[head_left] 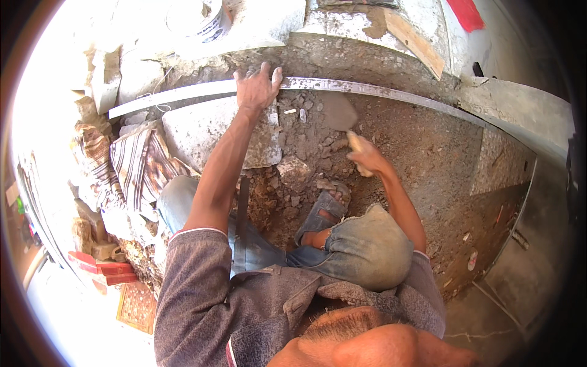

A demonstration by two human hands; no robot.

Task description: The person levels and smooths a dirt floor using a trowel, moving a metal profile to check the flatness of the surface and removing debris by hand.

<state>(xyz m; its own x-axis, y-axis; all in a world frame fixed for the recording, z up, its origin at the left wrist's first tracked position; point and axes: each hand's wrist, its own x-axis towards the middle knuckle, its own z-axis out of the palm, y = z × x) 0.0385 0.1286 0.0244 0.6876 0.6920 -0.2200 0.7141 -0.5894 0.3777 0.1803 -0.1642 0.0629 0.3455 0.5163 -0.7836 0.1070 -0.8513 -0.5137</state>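
Note:
My left hand (258,88) is closed over a long pale metal straightedge (189,93), its fingertips reaching past the far side. The bar spans the dug strip from left to right and looks bowed in this view. A trowel (339,111) is in my right hand (367,156), gripped by its light-coloured handle. Its grey blade points away from me and lies against the soil (403,134), just on my side of the bar. A pale, speckled slab (189,134) lies under my left forearm.
Rubble and a larger stone (293,171) lie by my sandalled foot (321,217). Striped cloth (131,162) hangs over the broken edge at left. Beyond the bar are a white bucket (214,27) and a wooden plank (416,43). A patterned tile (504,162) is at right.

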